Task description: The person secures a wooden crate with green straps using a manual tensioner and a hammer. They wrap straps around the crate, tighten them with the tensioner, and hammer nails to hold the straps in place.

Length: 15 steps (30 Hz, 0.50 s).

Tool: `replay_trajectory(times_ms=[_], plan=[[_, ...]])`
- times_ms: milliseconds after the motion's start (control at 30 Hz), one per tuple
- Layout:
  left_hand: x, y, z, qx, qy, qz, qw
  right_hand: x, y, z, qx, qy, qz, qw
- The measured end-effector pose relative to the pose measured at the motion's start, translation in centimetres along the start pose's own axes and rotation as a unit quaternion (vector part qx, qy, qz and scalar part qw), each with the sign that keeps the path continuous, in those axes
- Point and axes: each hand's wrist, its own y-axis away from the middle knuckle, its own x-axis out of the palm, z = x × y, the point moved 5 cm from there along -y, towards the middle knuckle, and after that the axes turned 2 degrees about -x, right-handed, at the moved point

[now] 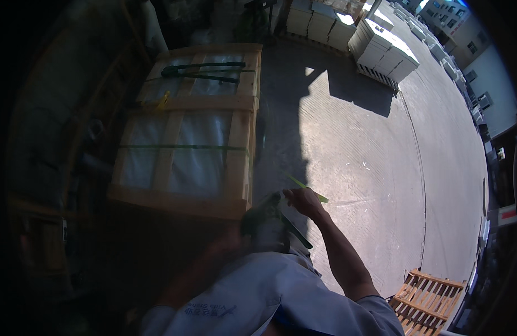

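Note:
My right hand (304, 203) is closed, its fingers pinched round a bright green strap (321, 197) whose end sticks out past the knuckles. Beside it, in shadow, is a dark green strapping tool (260, 215); a long green handle (297, 232) slants down from it to the right. My left hand (234, 237) is dim and blurred at the tool's left side. It appears to grip the tool, though its fingers are hard to make out. Just ahead and left stands a wooden crate (241, 133) with a green strap (184, 148) across its top.
On the crate's far part lie a long-handled dark green tool (205, 71) and a small yellow item (164, 100). Pale stone slabs on pallets (382, 51) stand at the far right. An empty wooden pallet (429, 302) lies near right. Dark shelving or clutter fills the left.

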Motion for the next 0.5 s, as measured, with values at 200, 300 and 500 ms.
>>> replay_trajectory(times_ms=[200,300,500], plan=[[1.1,-2.7,2.0,-0.045,0.055,0.003,0.997,-1.4,0.8,8.5,-0.165,0.171,0.049,0.970],[2.0,-3.9,2.9,-0.077,0.068,0.025,0.994,1.8,5.5,12.2,-0.280,0.197,0.154,0.927],[1.8,-3.4,1.9,-0.103,0.188,0.022,0.976,8.0,7.5,4.3,-0.050,0.186,0.188,0.963]])
